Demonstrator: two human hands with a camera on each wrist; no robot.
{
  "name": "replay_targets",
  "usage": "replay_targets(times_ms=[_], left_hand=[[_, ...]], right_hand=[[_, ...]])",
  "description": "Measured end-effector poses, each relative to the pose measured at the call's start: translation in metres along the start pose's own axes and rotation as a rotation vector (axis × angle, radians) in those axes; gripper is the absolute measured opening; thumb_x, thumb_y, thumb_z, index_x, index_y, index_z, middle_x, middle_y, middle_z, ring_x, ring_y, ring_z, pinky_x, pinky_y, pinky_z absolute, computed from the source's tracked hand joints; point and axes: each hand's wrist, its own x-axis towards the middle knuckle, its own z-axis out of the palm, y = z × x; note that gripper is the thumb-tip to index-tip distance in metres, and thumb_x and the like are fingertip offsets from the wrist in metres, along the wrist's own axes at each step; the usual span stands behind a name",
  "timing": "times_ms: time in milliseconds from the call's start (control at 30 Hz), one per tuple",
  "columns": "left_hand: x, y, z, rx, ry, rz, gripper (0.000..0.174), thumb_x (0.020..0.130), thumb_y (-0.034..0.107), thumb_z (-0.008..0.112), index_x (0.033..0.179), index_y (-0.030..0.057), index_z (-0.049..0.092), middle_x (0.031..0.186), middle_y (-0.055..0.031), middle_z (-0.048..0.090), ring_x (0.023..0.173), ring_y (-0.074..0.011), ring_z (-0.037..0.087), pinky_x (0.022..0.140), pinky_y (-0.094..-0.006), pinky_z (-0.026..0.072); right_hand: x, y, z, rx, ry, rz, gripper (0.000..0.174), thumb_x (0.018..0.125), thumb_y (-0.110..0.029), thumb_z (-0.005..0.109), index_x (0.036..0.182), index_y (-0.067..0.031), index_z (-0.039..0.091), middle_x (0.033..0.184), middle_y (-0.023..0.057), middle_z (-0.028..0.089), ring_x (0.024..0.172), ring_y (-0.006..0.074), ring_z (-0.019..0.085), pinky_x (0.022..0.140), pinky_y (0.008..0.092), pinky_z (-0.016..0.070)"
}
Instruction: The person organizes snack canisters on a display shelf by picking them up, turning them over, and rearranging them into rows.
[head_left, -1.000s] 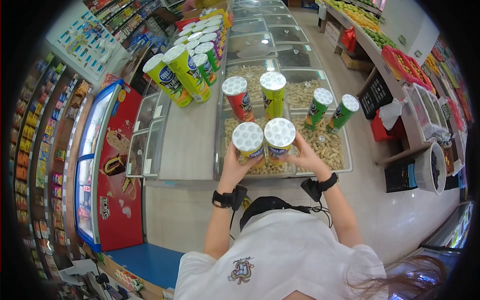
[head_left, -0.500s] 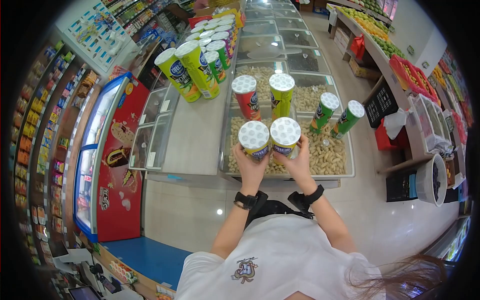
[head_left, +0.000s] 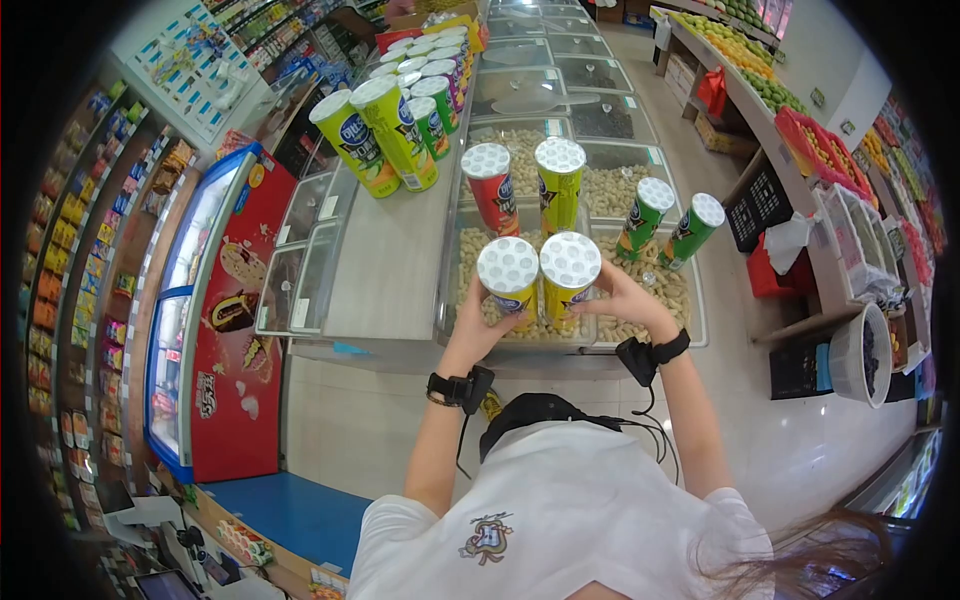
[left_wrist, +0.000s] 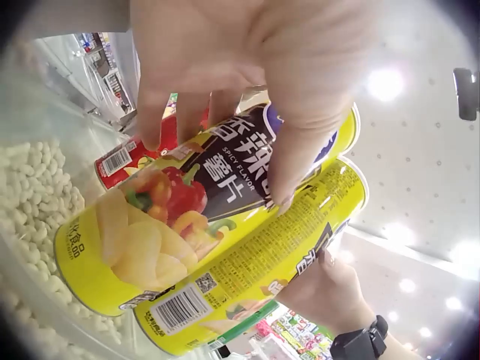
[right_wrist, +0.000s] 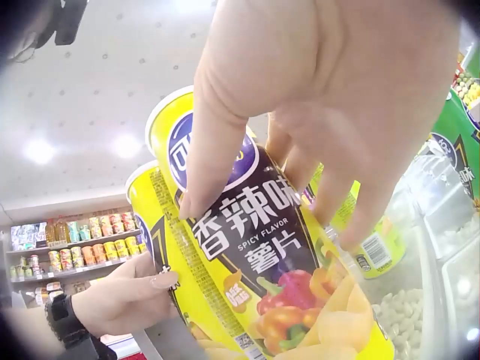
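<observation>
The person's left hand [head_left: 483, 325] is clamped round one yellow cylindrical chip can with a white dotted top [head_left: 512, 285], its thumb across the printed front, and the right hand [head_left: 625, 303] grips a matching yellow cylindrical chip can [head_left: 565, 285] in the same way. Taking the red cylindrical chip can [head_left: 492, 192] as the landmark, the first held can is just on its near side, toward the person, and the second is nearer and to its right, the two side by side. A lime-green cylindrical chip can [head_left: 559, 188] stands just right of the red can, and two dark-green cylindrical chip cans [head_left: 645, 218] [head_left: 690, 231] stand farther right. I cannot tell whether the held bases rest on the clear plastic bin lid [head_left: 672, 300] or hang slightly above it. The likeliest trouble is a knock: a push away from the person could drive the held pair into the red or lime-green can, and a wide swing of the right hand could topple a dark-green one. The held sides look smooth, so a loosened thumb might let one slip or tilt against its neighbour. Pressing hard downward could also flex the lid and make everything standing on it wobble.
</observation>
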Motion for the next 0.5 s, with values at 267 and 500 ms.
replay_targets(times_ms=[267, 500], left_hand=[[-0.016, -0.012, 0.051, 0.15, 0.423, 0.166, 0.102, 0.068, 0.012, 0.079, 0.145, -0.0038, 0.014, 0.146, -0.0253, 0.026, 0.136, -0.0364, 0.029, 0.11, -0.0446, 0.0261], [-0.002, -0.01, 0.072, 0.223, 0.613, 0.112, 0.084, 0.068, 0.01, 0.08, 0.134, -0.0047, 0.03, 0.13, -0.0229, 0.038, 0.122, -0.0377, 0.041, 0.101, -0.0453, 0.0342]], right_hand=[[-0.012, 0.03, 0.064, -0.328, 0.626, -0.235, 0.1, 0.069, -0.021, 0.081, 0.144, 0.0022, 0.02, 0.142, 0.0218, 0.032, 0.134, 0.0317, 0.034, 0.11, 0.04, 0.0287], [0.01, 0.033, 0.075, -0.37, 0.787, -0.174, 0.086, 0.069, -0.02, 0.083, 0.134, 0.0036, 0.031, 0.131, 0.0216, 0.041, 0.123, 0.0319, 0.043, 0.102, 0.0417, 0.0364]])
